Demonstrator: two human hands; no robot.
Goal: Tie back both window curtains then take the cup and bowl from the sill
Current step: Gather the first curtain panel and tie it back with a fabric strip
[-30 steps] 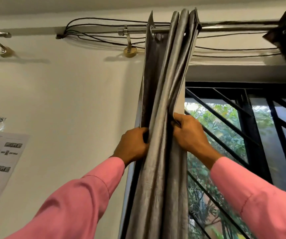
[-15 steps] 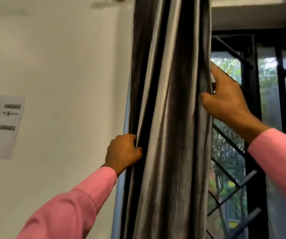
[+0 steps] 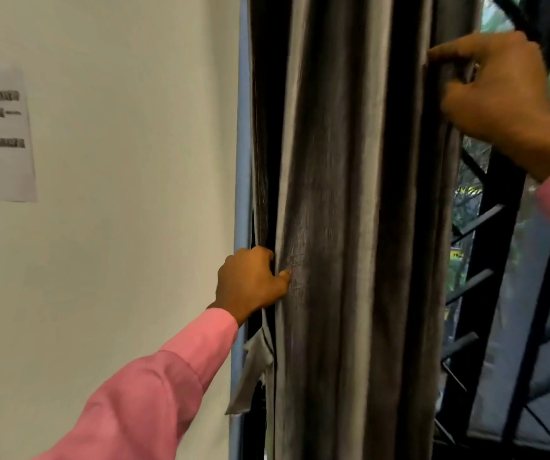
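Two grips on one gathered grey curtain (image 3: pixel 350 227), at left side of black window grille (image 3: pixel 499 227). Held low on left folds by left hand (image 3: pixel 250 283), fingers curled in; pinched higher on right edge by right hand (image 3: pixel 496 88). Best to press all pleats into one bundle, bring right edge leftward, then wrap tie snugly. No tie, cup, bowl or sill in view

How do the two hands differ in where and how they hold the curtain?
The left hand grips the curtain at its wall-side edge; the right hand pinches its window-side edge. The left hand sits low, the right hand much higher. Both hold the same gathered curtain.
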